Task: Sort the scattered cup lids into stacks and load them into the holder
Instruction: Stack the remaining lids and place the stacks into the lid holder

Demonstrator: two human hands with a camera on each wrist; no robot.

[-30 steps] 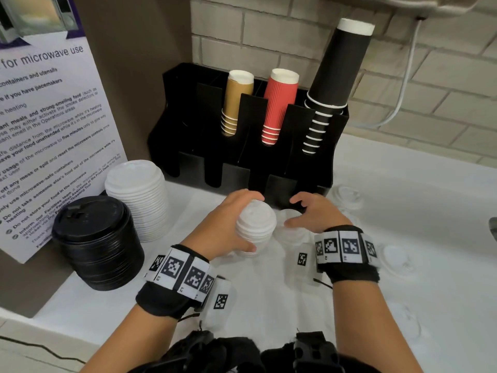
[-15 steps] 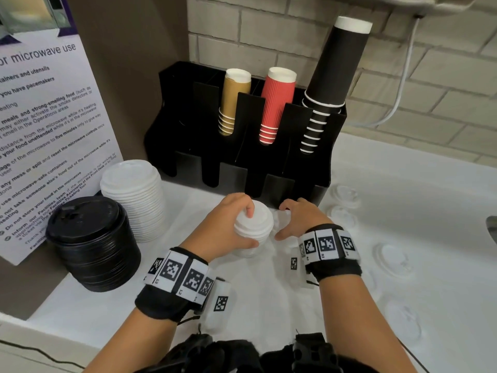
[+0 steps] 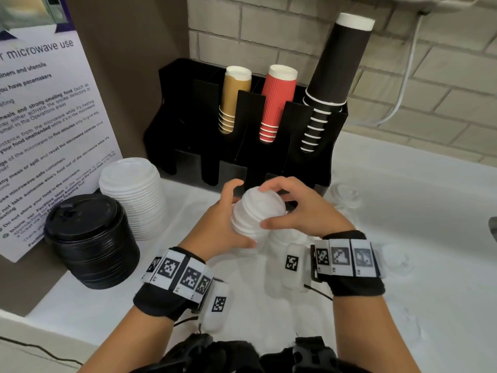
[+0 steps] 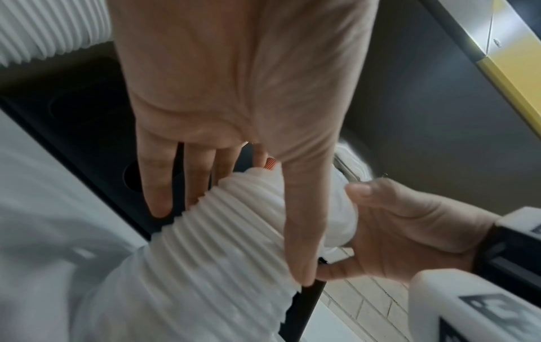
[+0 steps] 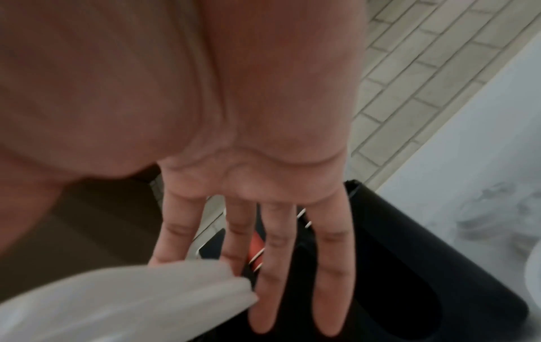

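My left hand (image 3: 243, 214) grips a stack of small white lids (image 3: 255, 219) from the left side, lifted a little off the white counter (image 3: 269, 313) in front of the black holder (image 3: 188, 117). My right hand (image 3: 266, 205) reaches over the stack's top and pinches the top lid (image 3: 262, 201) between thumb and fingers. The left wrist view shows the ribbed stack (image 4: 228, 231) under my left palm, with the right hand (image 4: 404, 226) curled round its end. In the right wrist view the top lid (image 5: 131, 300) sits blurred under the fingers (image 5: 172, 233).
A tall stack of large white lids (image 3: 131, 195) and a stack of black lids (image 3: 88, 238) stand at the left by a notice board (image 3: 40, 130). The holder carries tan, red and black cup stacks. Loose pale lids (image 3: 344, 195) lie on the counter to the right.
My right hand has moved from the counter beside the stack up onto the stack's top, bringing a lid onto it. The left hand has raised the stack slightly.
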